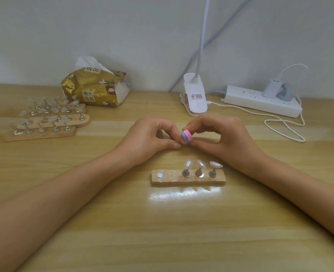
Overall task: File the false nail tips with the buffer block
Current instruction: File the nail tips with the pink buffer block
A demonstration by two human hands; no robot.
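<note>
Wooden counter [123, 232], centre, far side of three-tip stand [188, 179]: buffer block [187, 136] clamped in right hand [221, 138] grip, false nail tip [182, 139] clamped in left hand [148, 140] grip, touching. Risk: tiny tip twisting loose, flicking away under sideways pressure.

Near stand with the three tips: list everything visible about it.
The stand is a tan, cork-like strip lying flat on the table, long side left to right. Its right half carries three metal pegs, each topped by a pale pearly nail tip. A bare silver disc sits at its left end. Neither the left hand nor the right hand touches it; both are behind it. Lamp glare lies on the table before it.
</note>
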